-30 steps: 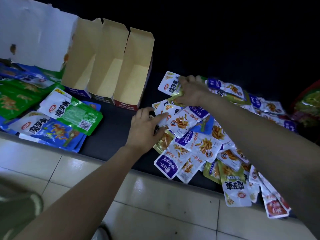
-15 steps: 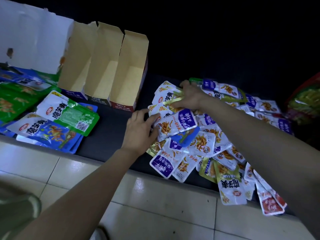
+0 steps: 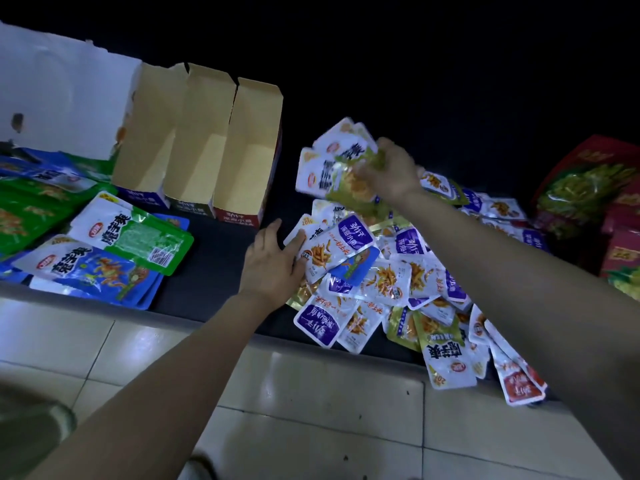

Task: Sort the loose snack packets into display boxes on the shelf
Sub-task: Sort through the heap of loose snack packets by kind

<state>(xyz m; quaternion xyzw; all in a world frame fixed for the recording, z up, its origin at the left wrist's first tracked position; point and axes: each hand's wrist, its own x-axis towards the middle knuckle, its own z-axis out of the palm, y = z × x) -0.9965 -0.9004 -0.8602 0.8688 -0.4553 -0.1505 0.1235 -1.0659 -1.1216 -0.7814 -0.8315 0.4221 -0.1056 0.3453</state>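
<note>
our right hand (image 3: 388, 171) holds a bunch of small white and yellow-green foil snack packets (image 3: 332, 164), raised above the heap of loose white, purple and yellow-green packets (image 3: 398, 282) on the dark shelf (image 3: 207, 271). its grip is closed on the bunch from above. our left hand (image 3: 273, 268) lies flat on the left edge of the heap, the grip wide, the fingers straight on a white and purple packet (image 3: 336, 247). the three open brown cardboard display boxes (image 3: 204, 150) stand near the heap, on its left, and look empty.

we judge that the step is to carry the bunch to a box. to do it well, we should first square the bunch. the packets fan out to the left from the hand, their long axes do not agree, and one yellow-green packet hangs downward. each box runs long from its printed front end away from us, so the packets should go in with their faces parallel, one kind only.
</note>
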